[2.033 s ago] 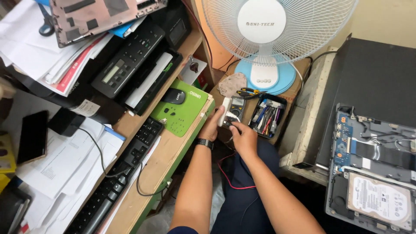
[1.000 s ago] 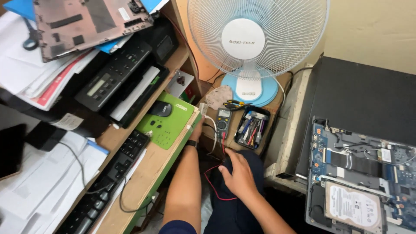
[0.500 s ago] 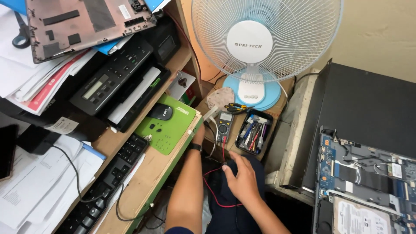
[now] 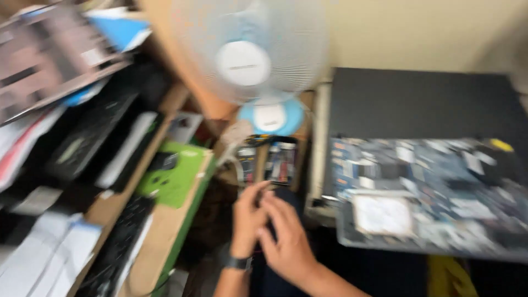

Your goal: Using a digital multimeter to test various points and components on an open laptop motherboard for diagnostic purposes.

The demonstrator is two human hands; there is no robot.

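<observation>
The whole view is motion-blurred. My left hand, with a dark watch on its wrist, and my right hand are pressed together low in the middle, over my dark lap. The blur hides whether anything is between the fingers. Just beyond the fingertips a small multimeter stands next to a dark open case of small tools on a low wooden shelf.
A white-and-blue desk fan stands behind the meter. To the right lies an opened laptop with its board and drive bare. On the left desk are a green mouse pad, black keyboard, black printer and papers.
The view has swung right and blurred. My right hand has come up from my lap to meet the left hand, which has drawn back from the multimeter.
</observation>
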